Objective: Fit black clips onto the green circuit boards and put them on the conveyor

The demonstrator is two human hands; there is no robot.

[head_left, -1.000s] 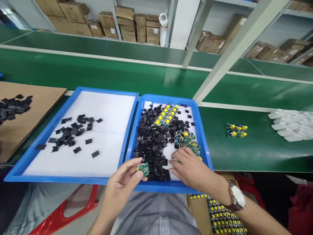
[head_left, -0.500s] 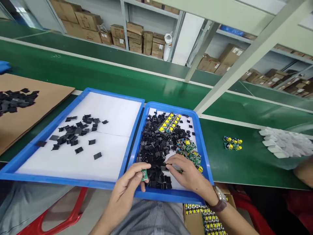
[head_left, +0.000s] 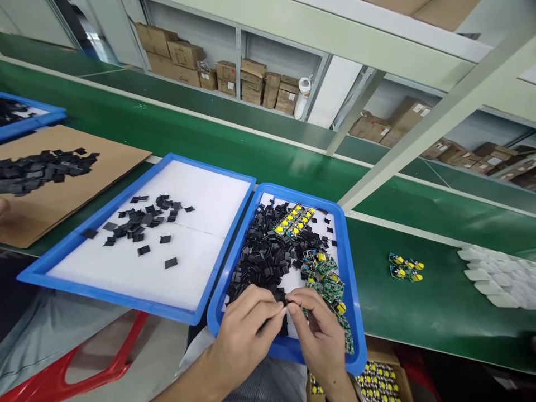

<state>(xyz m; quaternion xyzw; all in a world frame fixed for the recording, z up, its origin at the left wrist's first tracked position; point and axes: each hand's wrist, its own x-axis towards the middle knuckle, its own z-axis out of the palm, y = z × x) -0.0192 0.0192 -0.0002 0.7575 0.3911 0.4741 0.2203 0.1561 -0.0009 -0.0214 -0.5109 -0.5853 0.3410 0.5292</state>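
My left hand (head_left: 251,324) is closed, its thumb and fingertips pressed together above the blue tray (head_left: 354,312). The green circuit board seen in it a moment earlier is now hidden behind its fingers. Against those fingertips, my right hand (head_left: 320,326) pinches what looks like a small black piece, mostly covered by the fingers. Under and beyond my hands lies a heap of black folded pieces (head_left: 266,254). Green circuit boards (head_left: 334,287) with yellow parts are piled beside my right hand. Rows of yellow-topped boards (head_left: 294,220) lie on the heap's far side.
A second blue tray (head_left: 209,234) with scattered black pieces stands at left, beside cardboard (head_left: 121,156) bearing more pieces. Another person's hand (head_left: 4,209) shows at the left edge. Several boards (head_left: 406,267) and white plastic parts (head_left: 498,276) lie right. A slanted post (head_left: 397,151) rises behind.
My hands have come together, fingertips meeting over the near part of the tray. The circuit board in my left hand has gone out of sight. The camera view has shifted left.
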